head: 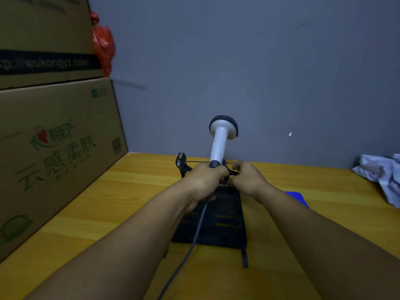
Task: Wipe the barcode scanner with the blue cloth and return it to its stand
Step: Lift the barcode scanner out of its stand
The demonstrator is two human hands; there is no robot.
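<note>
The white barcode scanner [220,144] with a dark head stands upright over the far end of the black slotted stand [225,221]. My left hand [204,180] is shut around the scanner's lower handle, and a grey cable [194,241] runs from it toward me. My right hand [249,178] pinches the black wire bracket of the stand just right of the handle. A corner of the blue cloth [299,198] lies flat on the table, mostly hidden behind my right forearm.
Two stacked cardboard boxes [54,148] wall off the left side, with a red plastic bag [102,44] behind them. Crumpled white paper [383,174] lies at the right edge. The yellow wooden table [129,202] ends at a grey wall.
</note>
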